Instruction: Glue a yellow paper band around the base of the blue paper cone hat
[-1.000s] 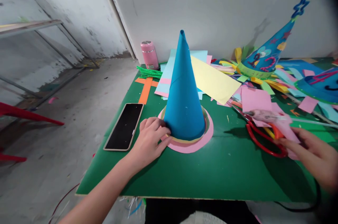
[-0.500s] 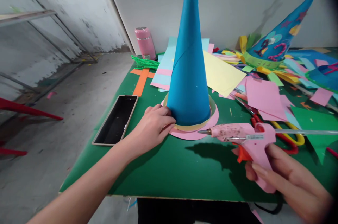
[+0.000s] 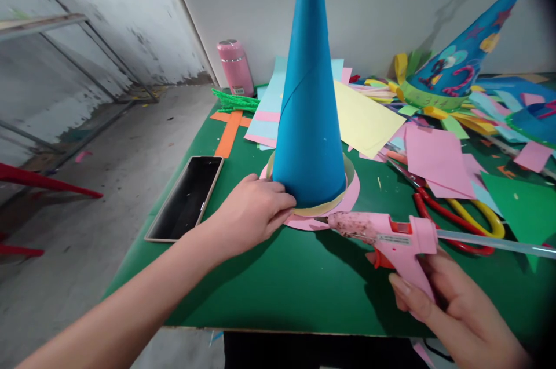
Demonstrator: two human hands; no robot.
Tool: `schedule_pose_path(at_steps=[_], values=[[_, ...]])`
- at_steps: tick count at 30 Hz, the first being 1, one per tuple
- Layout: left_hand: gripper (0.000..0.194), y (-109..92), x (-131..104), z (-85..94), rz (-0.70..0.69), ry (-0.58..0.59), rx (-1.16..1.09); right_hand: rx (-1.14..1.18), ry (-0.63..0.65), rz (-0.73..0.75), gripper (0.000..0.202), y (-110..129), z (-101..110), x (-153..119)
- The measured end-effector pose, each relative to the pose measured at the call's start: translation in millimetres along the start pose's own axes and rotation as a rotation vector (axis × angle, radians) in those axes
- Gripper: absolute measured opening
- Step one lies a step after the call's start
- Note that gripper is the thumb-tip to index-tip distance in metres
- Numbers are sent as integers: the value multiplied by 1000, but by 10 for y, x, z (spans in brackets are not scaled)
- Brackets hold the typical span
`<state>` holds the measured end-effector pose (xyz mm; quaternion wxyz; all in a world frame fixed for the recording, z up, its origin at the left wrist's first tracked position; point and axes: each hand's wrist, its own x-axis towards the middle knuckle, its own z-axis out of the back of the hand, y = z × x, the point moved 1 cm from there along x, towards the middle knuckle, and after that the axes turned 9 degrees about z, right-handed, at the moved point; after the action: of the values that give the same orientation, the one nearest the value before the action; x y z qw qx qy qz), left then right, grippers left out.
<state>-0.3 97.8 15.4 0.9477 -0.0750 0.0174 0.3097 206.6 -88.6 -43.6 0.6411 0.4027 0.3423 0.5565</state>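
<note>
A tall blue paper cone hat (image 3: 309, 108) stands upright on a pink paper disc (image 3: 350, 200). Around its foot runs a pale yellow paper band (image 3: 319, 209), loose from the cone at the right side. My left hand (image 3: 254, 212) is closed at the cone's lower left edge, its curled fingers pinching the band there; the fingertips are partly hidden. In my right hand (image 3: 452, 299) is a pink hot glue gun (image 3: 382, 231), with a clear glue stick (image 3: 495, 240) sticking out of its back. Its nozzle points left, over the front rim of the pink disc.
A phone (image 3: 186, 198) lies left of my arm. Behind are a pink flask (image 3: 235, 68), green pipe cleaners (image 3: 234, 101) and a yellow paper sheet (image 3: 369, 120). Scissors (image 3: 447, 218) lie right, beneath a decorated blue cone hat (image 3: 464, 62) among paper scraps.
My right hand has brought the glue gun left and turned it, its tip now closer to the band's front. My left hand has slid slightly right along the cone's foot.
</note>
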Motion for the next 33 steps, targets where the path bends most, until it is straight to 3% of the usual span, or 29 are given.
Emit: schedule_pose_path(at_steps=[3, 7, 12, 15, 21, 26, 29, 33], values=[[24, -78, -26, -12, 2, -34, 152, -50, -14, 77, 37, 3, 18, -8], [22, -215, -61, -47, -1, -163, 299, -83, -26, 112, 38, -4, 28, -13], [22, -375, -6, -129, 19, -207, 171, -19, -63, 71, 38, -34, 40, -17], [24, -348, 20, -159, 70, -213, 96, -66, -68, 66, 38, -58, 64, -34], [27, -112, -72, -84, 18, -119, -35, -110, -125, 60, 39, -78, 25, -94], [27, -54, -91, -28, 30, -40, -99, -191, -16, 194, 40, 59, -44, 13], [25, -58, -70, -10, 32, -14, -142, -334, 29, 266, 39, 154, -111, 76], [24, -53, -53, 8, 45, 12, -187, -600, -55, 403, 53, 82, -235, 14]])
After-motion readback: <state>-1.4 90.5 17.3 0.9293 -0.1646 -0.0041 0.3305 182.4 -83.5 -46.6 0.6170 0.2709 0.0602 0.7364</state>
